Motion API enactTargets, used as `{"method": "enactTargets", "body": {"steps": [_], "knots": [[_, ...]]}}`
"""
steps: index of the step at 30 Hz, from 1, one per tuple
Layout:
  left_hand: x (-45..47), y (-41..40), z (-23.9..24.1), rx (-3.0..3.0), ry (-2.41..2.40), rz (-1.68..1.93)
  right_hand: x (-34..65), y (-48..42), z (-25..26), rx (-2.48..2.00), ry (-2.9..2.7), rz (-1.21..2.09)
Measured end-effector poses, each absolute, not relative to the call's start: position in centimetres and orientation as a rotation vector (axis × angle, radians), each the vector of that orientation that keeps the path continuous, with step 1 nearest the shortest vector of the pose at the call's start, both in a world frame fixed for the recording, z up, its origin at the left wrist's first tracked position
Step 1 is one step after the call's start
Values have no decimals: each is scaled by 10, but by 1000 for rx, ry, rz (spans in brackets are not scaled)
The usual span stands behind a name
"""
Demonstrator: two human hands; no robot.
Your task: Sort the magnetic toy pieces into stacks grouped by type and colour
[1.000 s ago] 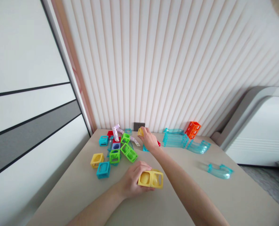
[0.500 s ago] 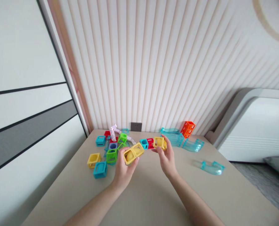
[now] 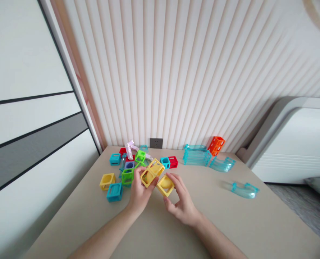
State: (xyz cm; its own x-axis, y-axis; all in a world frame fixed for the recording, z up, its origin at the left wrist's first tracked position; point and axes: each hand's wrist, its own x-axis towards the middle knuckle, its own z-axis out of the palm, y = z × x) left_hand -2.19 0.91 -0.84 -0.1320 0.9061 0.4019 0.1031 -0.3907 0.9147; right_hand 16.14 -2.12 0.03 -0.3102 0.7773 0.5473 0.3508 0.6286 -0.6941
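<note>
My left hand (image 3: pixel 141 189) is closed around a pair of joined yellow cube blocks (image 3: pixel 152 172), tilted up above the table. In the fingers of my right hand (image 3: pixel 182 201) is a single yellow cube block (image 3: pixel 165 185), its round recess facing me. That single block is held close to the lower right of the joined pair; whether they touch I cannot tell. Behind them on the table, a blue cube block (image 3: pixel 165 162) and a red cube block (image 3: pixel 173 162) lie side by side.
Left of my hands is a cluster with green (image 3: pixel 127 177), blue (image 3: pixel 114 192) and yellow blocks (image 3: pixel 107 181) and lilac pieces (image 3: pixel 129 150). Clear teal track pieces (image 3: pixel 196 157) and an orange block stack (image 3: pixel 216 145) stand at the back right. A curved teal piece (image 3: pixel 245 190) lies nearer.
My right hand has brought the single yellow block leftward and down, close beside the joined pair, turning it. The left hand has tilted the pair slightly.
</note>
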Motion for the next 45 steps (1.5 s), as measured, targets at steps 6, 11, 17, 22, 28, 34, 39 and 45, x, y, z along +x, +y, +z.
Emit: {"method": "enactTargets", "body": {"steps": [6,11,17,22,28,34,39,45], "knots": [[-21,6,-7,1438,998,1555,167,-19,0,-878,-1943,546],[-26,2,-3,1565,857,1485,165,-18,0,-885,-1916,550],[-23,1,-5,1608,841,1435,165,-15,-6,-856,-1826,634],[-22,3,-9,1621,794,1452,163,-16,-5,-789,-1756,825],[-20,0,-11,1554,643,1412,162,-18,-6,-762,-1745,898],[-18,-1,-7,1519,653,1418,165,-18,-3,-778,-1787,838],[-19,3,-8,1411,691,1377,166,-13,-3,-831,-1711,804],[-18,3,-11,1365,677,1223,165,-5,-9,-843,-1415,1050]]}}
